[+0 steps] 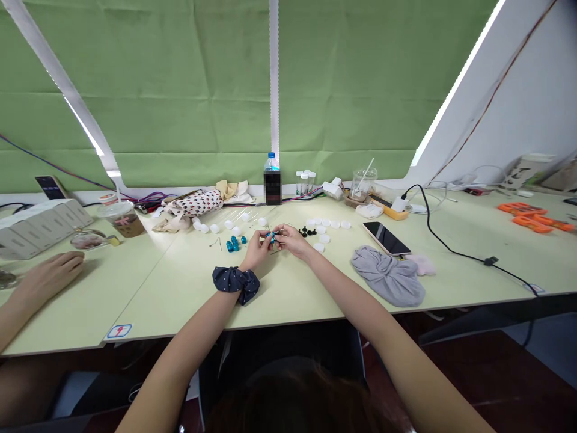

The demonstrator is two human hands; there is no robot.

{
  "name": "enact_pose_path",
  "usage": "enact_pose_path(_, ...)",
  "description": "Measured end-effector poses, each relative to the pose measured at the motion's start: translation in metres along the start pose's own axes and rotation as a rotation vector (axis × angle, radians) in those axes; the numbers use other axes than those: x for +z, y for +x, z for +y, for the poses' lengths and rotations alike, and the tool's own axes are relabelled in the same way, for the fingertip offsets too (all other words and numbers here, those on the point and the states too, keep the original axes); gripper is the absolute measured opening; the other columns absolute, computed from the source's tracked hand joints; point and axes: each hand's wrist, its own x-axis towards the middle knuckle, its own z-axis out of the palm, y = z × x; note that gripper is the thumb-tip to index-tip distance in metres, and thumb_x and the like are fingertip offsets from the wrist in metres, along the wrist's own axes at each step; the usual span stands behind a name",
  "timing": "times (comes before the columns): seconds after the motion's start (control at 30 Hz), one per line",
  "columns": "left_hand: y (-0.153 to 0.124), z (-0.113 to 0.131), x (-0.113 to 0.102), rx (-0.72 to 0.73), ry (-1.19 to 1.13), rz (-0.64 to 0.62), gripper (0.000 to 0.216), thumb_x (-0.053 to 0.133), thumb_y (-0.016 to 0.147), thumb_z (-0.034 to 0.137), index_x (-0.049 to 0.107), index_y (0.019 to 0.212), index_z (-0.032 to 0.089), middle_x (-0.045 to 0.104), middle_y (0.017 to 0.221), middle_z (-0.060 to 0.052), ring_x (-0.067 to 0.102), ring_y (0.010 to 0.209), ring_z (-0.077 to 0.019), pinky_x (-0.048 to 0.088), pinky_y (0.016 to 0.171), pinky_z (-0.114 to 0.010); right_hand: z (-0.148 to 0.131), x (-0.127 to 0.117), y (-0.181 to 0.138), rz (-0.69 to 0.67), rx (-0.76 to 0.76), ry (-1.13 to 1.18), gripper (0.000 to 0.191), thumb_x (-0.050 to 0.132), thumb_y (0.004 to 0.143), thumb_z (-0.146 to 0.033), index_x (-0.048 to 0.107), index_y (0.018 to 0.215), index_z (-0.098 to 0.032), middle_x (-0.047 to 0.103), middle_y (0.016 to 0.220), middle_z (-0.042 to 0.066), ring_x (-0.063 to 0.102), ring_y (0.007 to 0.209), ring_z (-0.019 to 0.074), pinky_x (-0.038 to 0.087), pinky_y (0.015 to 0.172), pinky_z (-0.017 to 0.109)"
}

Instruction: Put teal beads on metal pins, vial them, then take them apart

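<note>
My left hand [256, 249] and my right hand [292, 240] meet over the middle of the table, fingertips pinched around a small shiny blue piece [272, 237]. Something dark shows beside it, but the fingers hide most of it. Left of my hands lies a cluster of similar blue pieces [232, 244]. Several small black parts [307, 231] sit just to the right. White round caps [318, 247] are scattered on both sides. A dark dotted scrunchie [235, 282] is around my left wrist.
A bottle [272, 187] and clear tubes with white caps [305, 183] stand at the back. A phone [386, 238] and grey cloth [387, 276] lie right, near a black cable [464, 255]. Another person's hand [53, 273] rests left, by an iced drink [126, 221].
</note>
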Motion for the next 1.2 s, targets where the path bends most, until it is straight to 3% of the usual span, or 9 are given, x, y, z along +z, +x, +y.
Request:
enact_pose_path(0.23,-0.0010,0.0002,-0.0001,0.011,0.011,-0.007,0.024,0.057,0.082,0.036,0.051,0.094,0.016,0.057,0.080,-0.001,0.051,0.053,-0.0061,0.043,0.051,-0.021,0.0007,-0.0056,0.0010,0.030,0.098,0.052,0.033,0.074,0.063,-0.032,0.055,0.086,-0.018,0.058,0.071,-0.001,0.053,0.056,0.0093,0.041,0.050,0.023)
enact_pose_path(0.43,0.0002,-0.0014,-0.0019,0.015,0.016,0.007,0.028,0.059,0.080,0.038,0.051,0.094,0.015,0.058,0.078,-0.002,0.051,0.053,-0.0067,0.042,0.051,-0.022,0.0016,-0.0043,0.0010,-0.023,-0.021,-0.009,0.042,0.080,0.052,-0.020,0.056,0.086,-0.018,0.058,0.074,-0.002,0.055,0.065,0.0091,0.042,0.055,0.020)
enact_pose_path(0.57,0.0004,-0.0019,-0.0021,0.014,0.026,0.017,0.027,0.059,0.080,0.038,0.051,0.093,0.016,0.057,0.078,-0.001,0.051,0.053,-0.0065,0.042,0.050,-0.021,0.0016,-0.0037,0.0004,-0.008,0.083,0.046,0.038,0.077,0.061,-0.033,0.053,0.088,-0.019,0.058,0.072,-0.002,0.054,0.058,0.0093,0.043,0.053,0.023)
enact_pose_path(0.73,0.0005,-0.0032,-0.0021,0.000,0.007,0.002,0.027,0.060,0.080,0.038,0.051,0.094,0.016,0.057,0.077,-0.001,0.052,0.054,-0.0064,0.042,0.051,-0.021,0.0007,-0.0036,-0.0012,-0.021,0.026,0.014,0.043,0.080,0.055,-0.028,0.055,0.089,-0.019,0.058,0.076,-0.002,0.053,0.057,0.0076,0.043,0.051,0.021)
enact_pose_path(0.9,-0.0007,-0.0002,-0.0015,0.002,0.034,0.003,0.026,0.057,0.082,0.036,0.050,0.095,0.015,0.057,0.082,-0.001,0.051,0.053,-0.0057,0.042,0.051,-0.020,0.0023,-0.0025,0.0017,0.052,0.102,0.043,0.035,0.073,0.065,-0.040,0.054,0.087,-0.020,0.057,0.073,-0.001,0.052,0.056,0.0091,0.042,0.047,0.022)
enact_pose_path(1.1,-0.0005,0.0015,-0.0004,-0.006,0.030,0.009,0.026,0.058,0.081,0.036,0.051,0.094,0.015,0.057,0.081,-0.001,0.051,0.053,-0.0060,0.043,0.051,-0.021,0.0029,-0.0017,0.0021,0.061,-0.016,-0.028,0.032,0.078,0.058,-0.027,0.058,0.080,-0.017,0.055,0.070,-0.003,0.051,0.057,0.0071,0.038,0.048,0.018)
enact_pose_path(1.2,0.0001,0.0004,-0.0007,-0.010,0.013,0.016,0.025,0.058,0.082,0.036,0.051,0.093,0.015,0.057,0.079,-0.001,0.051,0.052,-0.0060,0.043,0.051,-0.021,0.0003,-0.0002,0.0003,0.036,0.056,0.033,0.035,0.077,0.061,-0.031,0.057,0.086,-0.019,0.057,0.073,-0.002,0.053,0.058,0.0085,0.041,0.049,0.020)
